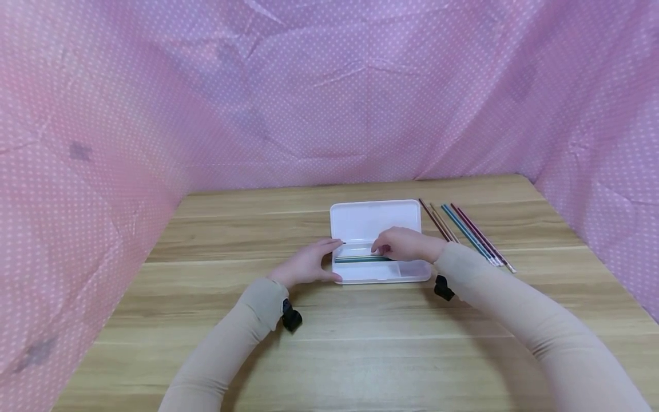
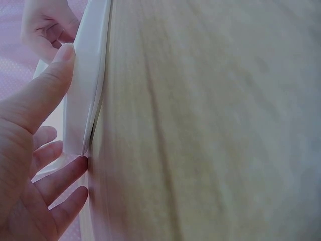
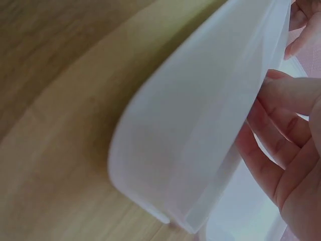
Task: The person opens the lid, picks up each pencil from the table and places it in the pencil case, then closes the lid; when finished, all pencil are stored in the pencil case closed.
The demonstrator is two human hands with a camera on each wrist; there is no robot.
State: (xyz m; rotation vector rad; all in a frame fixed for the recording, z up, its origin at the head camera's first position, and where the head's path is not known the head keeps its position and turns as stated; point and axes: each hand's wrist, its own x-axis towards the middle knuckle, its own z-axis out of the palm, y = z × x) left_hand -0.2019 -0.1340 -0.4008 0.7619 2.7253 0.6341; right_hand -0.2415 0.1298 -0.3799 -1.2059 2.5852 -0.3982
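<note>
A white pencil case (image 1: 366, 273) lies with its lid (image 1: 376, 220) folded back on the wooden table. Inside it, dark green pencils (image 1: 360, 259) run lengthwise. My left hand (image 1: 311, 262) holds the case's left end, thumb at the front wall and fingers toward the back. In the left wrist view the thumb (image 2: 62, 55) presses the white wall. My right hand (image 1: 404, 244) reaches over the case from the right, fingers bent down into it. The right wrist view shows its fingers (image 3: 263, 143) behind the case's wall, fingertips hidden; I cannot tell whether they pinch a pencil.
Several pencils, dark brown, tan, teal (image 1: 465, 232) and dark red (image 1: 479, 232), lie slanted to the right of the case, near the right forearm. A pink dotted cloth (image 1: 319, 103) hangs behind and along both sides of the table (image 1: 340, 349).
</note>
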